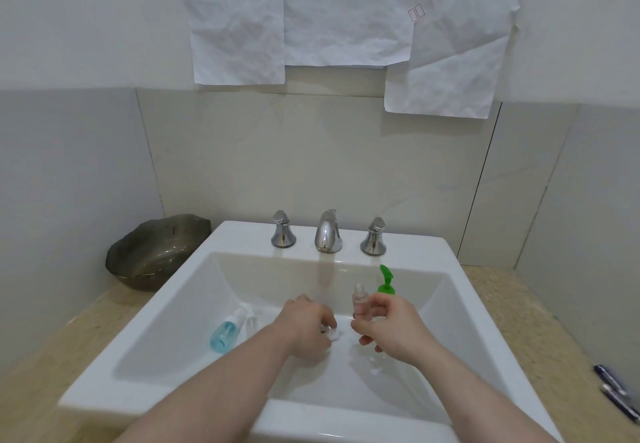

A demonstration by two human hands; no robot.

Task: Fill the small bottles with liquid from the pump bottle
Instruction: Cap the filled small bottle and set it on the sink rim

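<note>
Clear small bottle upright, right hand gripping.

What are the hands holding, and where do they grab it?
The right hand pinches a small clear bottle by its lower body. The left hand grips a small white cap in the sink.

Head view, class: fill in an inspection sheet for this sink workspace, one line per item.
Surface: white sink, set in a speckled counter.
Job's things: small clear bottle upright and uncapped; blue bottle lying in the basin; green pump behind the right hand.
Clutter: dark bowl; pens.
Hands: right hand holds the clear bottle; left hand grips a small white item, probably a cap.
Cables: nothing seen.
Surroundings: chrome taps, tiled wall, crumpled paper sheets.
</note>
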